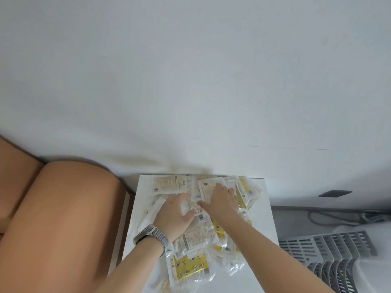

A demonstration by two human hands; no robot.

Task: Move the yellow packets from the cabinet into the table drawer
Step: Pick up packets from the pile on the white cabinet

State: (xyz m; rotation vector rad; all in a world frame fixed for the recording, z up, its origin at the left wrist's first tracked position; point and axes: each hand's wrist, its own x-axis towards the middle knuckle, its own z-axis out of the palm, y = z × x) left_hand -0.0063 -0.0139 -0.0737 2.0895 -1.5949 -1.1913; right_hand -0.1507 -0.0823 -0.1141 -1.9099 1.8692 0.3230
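Several yellow and white packets point(190, 265) lie heaped on a white surface point(260, 233), which looks like the top of a small cabinet or a drawer; I cannot tell which. My left hand point(172, 214), with a mesh watch band at the wrist, lies flat on the middle of the heap with its fingers spread. Just to its right, my right hand point(222, 199) presses on packets near the far edge, fingers straight. More packets point(169, 183) lie beyond the fingertips against the wall.
A tan cushioned seat point(63, 218) fills the left side. The white wall point(190, 81) stands behind. A grey slotted basket point(330, 252) lies at the lower right, with cables point(338, 216) on the grey floor and a dark socket point(335, 193).
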